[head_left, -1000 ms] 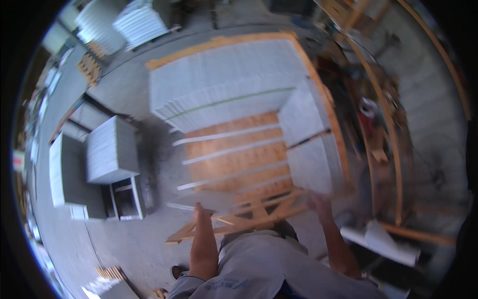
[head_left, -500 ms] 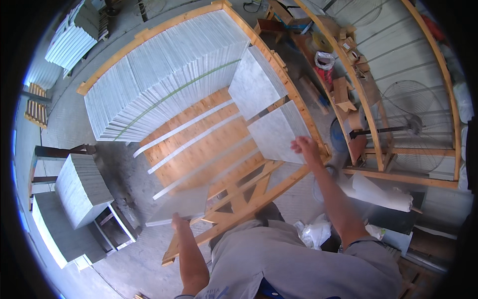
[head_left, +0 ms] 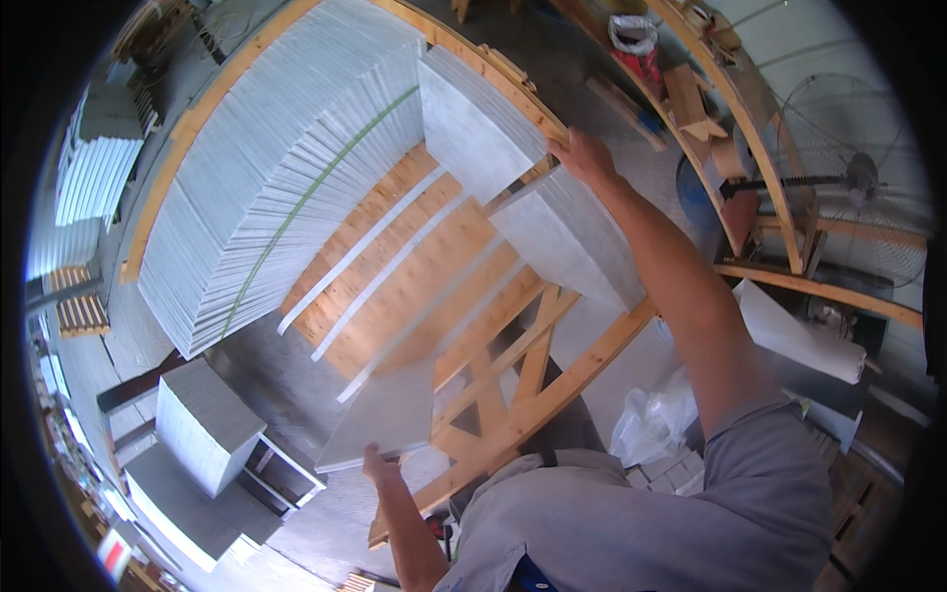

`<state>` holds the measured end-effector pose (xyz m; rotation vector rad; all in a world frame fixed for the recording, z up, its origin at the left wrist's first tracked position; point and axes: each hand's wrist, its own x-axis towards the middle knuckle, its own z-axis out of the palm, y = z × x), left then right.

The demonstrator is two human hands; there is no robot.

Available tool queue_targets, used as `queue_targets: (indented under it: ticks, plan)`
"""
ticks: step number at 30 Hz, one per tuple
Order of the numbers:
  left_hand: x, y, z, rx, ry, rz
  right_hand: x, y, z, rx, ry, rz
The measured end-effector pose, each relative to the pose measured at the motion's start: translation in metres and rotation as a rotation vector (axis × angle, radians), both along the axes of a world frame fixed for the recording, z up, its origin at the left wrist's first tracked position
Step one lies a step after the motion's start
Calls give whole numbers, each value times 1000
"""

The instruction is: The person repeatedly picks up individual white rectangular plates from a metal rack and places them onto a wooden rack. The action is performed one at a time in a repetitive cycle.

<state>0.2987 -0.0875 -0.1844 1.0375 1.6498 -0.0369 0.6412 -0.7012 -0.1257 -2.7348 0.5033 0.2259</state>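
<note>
Left hand [head_left: 375, 466] in play, clamped on the near edge of the grey slab [head_left: 383, 416], out at the left end of the slatted crate side [head_left: 562, 392]! Stiff, weighty, chip-prone at the corners, I judged; opposite edges offered best hold. My right hand [head_left: 586, 158] met the crate's far-right rail [head_left: 483, 64], grip unclear.

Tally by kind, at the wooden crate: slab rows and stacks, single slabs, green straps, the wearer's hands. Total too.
Long slab row: 1
Short slab stacks: 2 (far stack, near stack)
Single slab: 1
Green strap: 1
Hands: 2 (left hand, right hand)
Total: 7
</note>
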Motion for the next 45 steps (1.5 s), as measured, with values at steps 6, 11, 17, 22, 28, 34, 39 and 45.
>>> queue_targets:
  ticks: [6, 11, 17, 22, 28, 34, 39, 45]
  plan:
    - [38, -26, 11, 10, 38, -206, 0, -8, -8, -2, -52, 79]
    - [101, -49, 32, -1, 71, -530, -2, -15, -9, 16, -111, 151]
    - [190, -99, 37, -7, -90, -703, -1, -14, -10, 20, -194, 163]
    - [254, -148, 29, 61, -197, -1123, -1, -17, -15, 0, -210, 159]
    - [339, -223, 24, -81, -201, -983, -1, -19, -14, 24, -218, 173]
    - [393, -291, 22, -85, -326, -961, 0, -18, -15, -14, -211, 157]
    - [435, -314, 9, -58, -235, -1098, 1, -20, -17, -2, -220, 156]
    - [450, -331, -4, 5, -282, -1056, 1, -19, -14, 26, -239, 144]
